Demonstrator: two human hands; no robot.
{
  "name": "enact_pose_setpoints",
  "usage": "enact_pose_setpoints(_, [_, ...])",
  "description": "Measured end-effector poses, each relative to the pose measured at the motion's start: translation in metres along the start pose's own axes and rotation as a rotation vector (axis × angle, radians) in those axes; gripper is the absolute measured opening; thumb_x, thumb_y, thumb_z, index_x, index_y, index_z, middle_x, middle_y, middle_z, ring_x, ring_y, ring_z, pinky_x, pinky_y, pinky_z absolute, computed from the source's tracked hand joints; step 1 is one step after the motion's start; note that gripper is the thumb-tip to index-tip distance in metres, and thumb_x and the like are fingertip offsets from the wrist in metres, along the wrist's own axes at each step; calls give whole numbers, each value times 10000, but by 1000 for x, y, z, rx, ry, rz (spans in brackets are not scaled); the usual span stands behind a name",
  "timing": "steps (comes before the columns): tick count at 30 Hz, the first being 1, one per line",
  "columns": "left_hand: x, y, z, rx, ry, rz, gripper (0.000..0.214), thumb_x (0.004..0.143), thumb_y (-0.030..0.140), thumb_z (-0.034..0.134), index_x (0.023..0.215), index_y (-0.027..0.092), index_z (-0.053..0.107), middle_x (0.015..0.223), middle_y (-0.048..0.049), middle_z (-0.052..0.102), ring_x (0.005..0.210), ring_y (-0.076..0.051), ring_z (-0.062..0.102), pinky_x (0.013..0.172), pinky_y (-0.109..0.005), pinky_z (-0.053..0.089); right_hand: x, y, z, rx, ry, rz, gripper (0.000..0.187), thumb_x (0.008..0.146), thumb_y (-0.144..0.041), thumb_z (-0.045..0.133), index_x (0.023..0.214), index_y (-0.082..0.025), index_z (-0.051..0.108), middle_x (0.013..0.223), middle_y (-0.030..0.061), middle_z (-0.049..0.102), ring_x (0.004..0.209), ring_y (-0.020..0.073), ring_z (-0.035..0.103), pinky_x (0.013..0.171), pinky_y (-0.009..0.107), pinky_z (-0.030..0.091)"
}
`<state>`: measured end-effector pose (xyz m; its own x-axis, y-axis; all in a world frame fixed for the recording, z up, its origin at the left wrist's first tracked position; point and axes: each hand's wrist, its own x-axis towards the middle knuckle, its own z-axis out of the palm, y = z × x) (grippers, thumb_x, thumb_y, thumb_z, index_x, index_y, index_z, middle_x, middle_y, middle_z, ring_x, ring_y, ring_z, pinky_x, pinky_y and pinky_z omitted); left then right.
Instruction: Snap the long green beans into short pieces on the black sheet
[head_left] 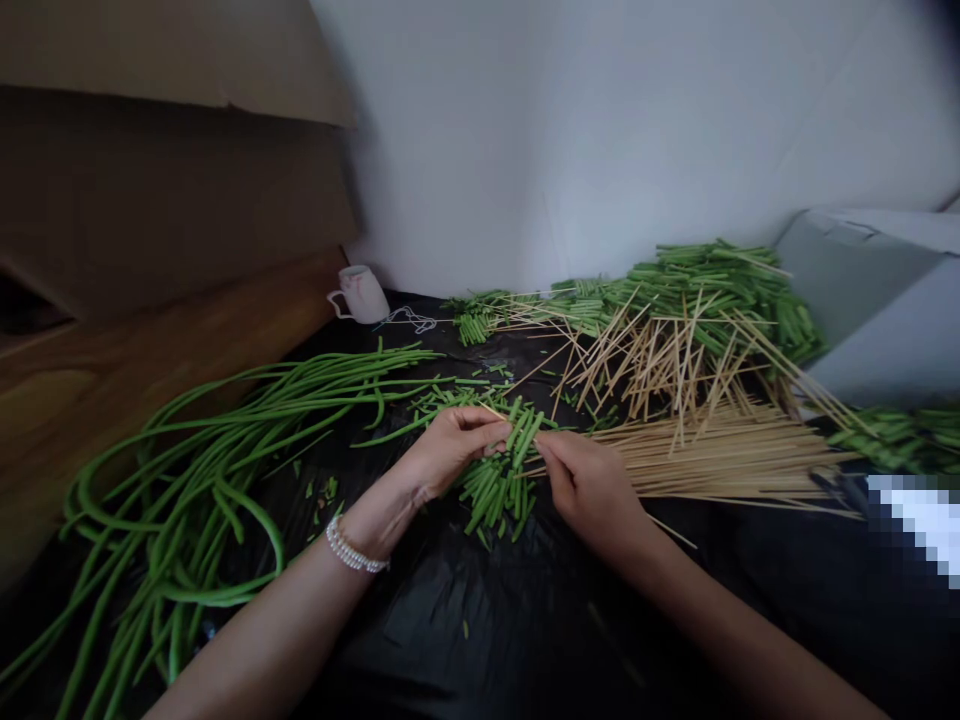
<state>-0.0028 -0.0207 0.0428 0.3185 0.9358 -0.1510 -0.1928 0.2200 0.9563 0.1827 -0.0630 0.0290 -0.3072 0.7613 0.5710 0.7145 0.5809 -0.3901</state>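
Observation:
Both my hands meet over a loose pile of cut green bean pieces [491, 500]. My left hand [454, 440], with a beaded bracelet at its wrist, is closed in a pinch on a bean piece at the left end of a skewered row. Several short bean pieces [525, 428] sit side by side across a thin bamboo skewer [491, 411], whose tip shows above my left fingers. Closed around the skewer's other end, my right hand [589, 480] hides most of it. A stick end pokes out beyond the right wrist.
Long whole beans [172, 500] sprawl at the left. Bare bamboo skewers [720, 450] lie right, below heaped skewered beans [720, 280]. A white mug [363, 295] stands at the back beside a cardboard box [172, 190]. Black plastic sheeting [450, 640] covers the surface; a pale box [862, 270] stands right.

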Motion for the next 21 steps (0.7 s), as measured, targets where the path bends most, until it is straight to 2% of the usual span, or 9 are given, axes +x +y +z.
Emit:
enact_pose_setpoints(5, [0, 1, 1, 74, 47, 15, 210, 626, 328, 835, 704, 159, 738, 666, -11, 655, 611, -89, 546, 615, -218, 424, -6, 4, 0, -429, 125, -236, 321, 890, -59, 401, 1103, -90, 639, 760, 60, 653, 654, 166, 556, 595, 282, 387])
enact_pose_setpoints(8, [-1, 0, 2, 131, 53, 33, 214, 663, 348, 804, 704, 153, 726, 634, -2, 630, 570, -75, 498, 574, -213, 382, -6, 4, 0, -527, 149, -319, 327, 896, -59, 405, 1133, -66, 631, 750, 61, 647, 661, 169, 549, 599, 291, 382])
enact_pose_setpoints(12, [1, -1, -1, 127, 42, 56, 232, 667, 352, 802, 731, 145, 718, 656, 3, 624, 578, -67, 488, 580, -206, 369, -5, 5, 1, -400, 132, -203, 288, 915, -97, 418, 1068, -102, 662, 732, 42, 638, 654, 150, 565, 611, 267, 396])
enact_pose_setpoints(16, [7, 4, -14, 179, 80, 109, 268, 657, 368, 807, 789, 154, 716, 710, -2, 647, 612, -89, 523, 624, -230, 398, -2, 11, -1, -297, 159, -115, 278, 929, -127, 419, 1057, -102, 665, 766, 53, 657, 680, 150, 595, 621, 254, 414])
enact_pose_setpoints(18, [9, 7, -21, 353, 93, 166, 245, 682, 372, 787, 772, 156, 713, 702, -9, 651, 614, -109, 529, 621, -249, 398, -1, 15, -2, -284, 176, -100, 272, 928, -133, 426, 1054, -100, 665, 789, 62, 667, 693, 151, 605, 622, 252, 418])
enact_pose_setpoints(21, [10, 8, -27, 778, 93, 344, 165, 750, 338, 737, 758, 173, 731, 735, -25, 662, 680, -148, 549, 676, -290, 405, 0, 18, -3, -305, 170, -74, 269, 925, -137, 431, 1039, -108, 673, 773, 58, 662, 679, 148, 603, 610, 252, 409])
